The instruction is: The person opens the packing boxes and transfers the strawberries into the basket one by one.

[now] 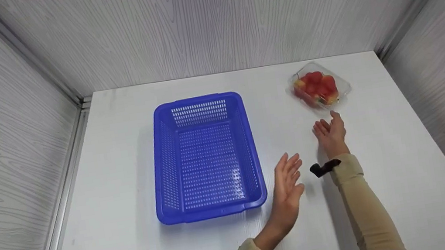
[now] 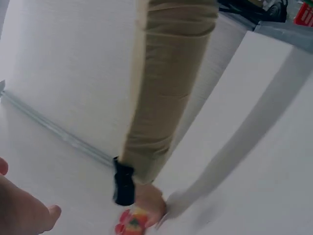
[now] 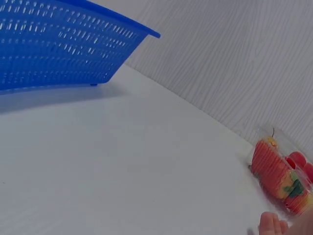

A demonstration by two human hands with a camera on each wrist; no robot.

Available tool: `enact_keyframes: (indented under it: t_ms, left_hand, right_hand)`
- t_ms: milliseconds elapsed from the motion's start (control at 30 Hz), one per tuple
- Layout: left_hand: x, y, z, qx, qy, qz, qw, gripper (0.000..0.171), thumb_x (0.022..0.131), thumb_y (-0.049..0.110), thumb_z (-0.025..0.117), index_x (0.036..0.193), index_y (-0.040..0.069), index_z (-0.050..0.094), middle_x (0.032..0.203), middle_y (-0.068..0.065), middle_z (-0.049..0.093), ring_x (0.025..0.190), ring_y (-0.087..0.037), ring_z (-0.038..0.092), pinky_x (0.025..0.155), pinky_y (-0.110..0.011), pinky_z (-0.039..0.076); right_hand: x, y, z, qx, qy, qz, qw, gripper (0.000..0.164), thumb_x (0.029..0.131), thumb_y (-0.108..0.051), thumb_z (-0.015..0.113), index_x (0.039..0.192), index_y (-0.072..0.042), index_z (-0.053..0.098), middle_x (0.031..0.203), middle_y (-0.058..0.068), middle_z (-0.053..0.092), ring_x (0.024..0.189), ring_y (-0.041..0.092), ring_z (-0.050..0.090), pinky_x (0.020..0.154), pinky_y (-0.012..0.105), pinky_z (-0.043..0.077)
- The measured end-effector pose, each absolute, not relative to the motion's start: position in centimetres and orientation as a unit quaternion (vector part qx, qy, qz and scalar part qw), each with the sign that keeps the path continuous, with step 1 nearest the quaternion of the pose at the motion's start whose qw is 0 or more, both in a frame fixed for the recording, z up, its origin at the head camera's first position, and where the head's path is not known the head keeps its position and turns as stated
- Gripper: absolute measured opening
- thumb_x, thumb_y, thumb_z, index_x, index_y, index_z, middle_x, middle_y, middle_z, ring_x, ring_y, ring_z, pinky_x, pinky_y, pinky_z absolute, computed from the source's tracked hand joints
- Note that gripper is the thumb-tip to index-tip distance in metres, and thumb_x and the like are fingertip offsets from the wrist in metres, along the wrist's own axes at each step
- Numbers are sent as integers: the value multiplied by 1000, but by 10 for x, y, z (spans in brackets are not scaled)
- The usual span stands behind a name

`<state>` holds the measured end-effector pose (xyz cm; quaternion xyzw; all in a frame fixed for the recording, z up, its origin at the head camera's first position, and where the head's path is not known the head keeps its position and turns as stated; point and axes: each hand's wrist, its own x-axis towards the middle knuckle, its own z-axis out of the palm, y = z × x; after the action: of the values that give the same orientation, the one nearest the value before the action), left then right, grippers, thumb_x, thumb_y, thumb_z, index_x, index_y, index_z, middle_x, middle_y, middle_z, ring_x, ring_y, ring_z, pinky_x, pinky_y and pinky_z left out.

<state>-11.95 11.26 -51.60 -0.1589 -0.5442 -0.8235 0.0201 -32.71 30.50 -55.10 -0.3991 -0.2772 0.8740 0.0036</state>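
Note:
A clear plastic box (image 1: 342, 86) holds several red-and-yellow fruits (image 1: 317, 85) at the back right of the white table. My right hand (image 1: 332, 137) is just in front of that box, fingers loosely bent and thumb apart, with nothing in its grasp. In the right wrist view only its fingertips (image 3: 273, 224) show, below the fruits (image 3: 281, 174). To the right of the blue perforated basket (image 1: 214, 212), my left hand (image 1: 287, 192) is held in the air with fingers extended, holding nothing. The left wrist view catches part of the left hand (image 2: 24, 210) at its lower left.
Grey wood-grain panels (image 1: 211, 20) wall the table at the back and both sides. The basket stands left of centre with no contents visible. A dark strap piece (image 1: 325, 168) sticks out from the right sleeve's cuff.

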Motion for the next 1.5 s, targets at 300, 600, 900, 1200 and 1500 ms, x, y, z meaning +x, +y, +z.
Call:
enact_keyframes:
  t_ms: [300,600,900,1200,1500]
  left_hand:
    - [-135,148,-569,-81,-578,-812,15,59,93,-5,41,150,3,30,146,-12,46,137,-27,42,112,-40,33]
    - [-148,143,-588,-20,-579,-814,46,53,94,-7,42,146,-1,35,142,-20,49,133,-31,48,109,-43,36]
    - [-164,135,-606,83,-445,-891,38,47,100,4,38,142,-16,29,143,-35,41,133,-43,43,111,-48,32]
    - [-184,130,-621,62,-299,-951,55,49,100,0,20,145,-20,12,149,-43,22,141,-53,21,117,-52,15]
    - [-196,134,-620,77,-291,-951,66,49,98,-1,22,142,-22,15,146,-45,25,141,-53,22,117,-51,16]
  right_hand:
    - [-332,303,-564,-354,-335,873,29,55,101,-38,51,148,-12,37,137,9,50,117,22,54,105,37,40]
    - [-342,313,-561,-328,-353,876,24,23,98,-23,59,112,-6,54,105,12,67,102,24,62,101,40,44]
    - [-352,323,-558,-350,-389,852,15,20,97,-18,63,109,-2,63,101,14,69,84,22,68,94,41,50]
    - [-353,334,-558,-349,-406,845,0,12,95,-9,65,104,-1,65,88,13,71,81,22,69,92,39,51]
    - [-338,351,-560,-321,-449,833,-46,11,94,-9,65,101,-1,68,84,12,72,84,22,69,94,38,50]
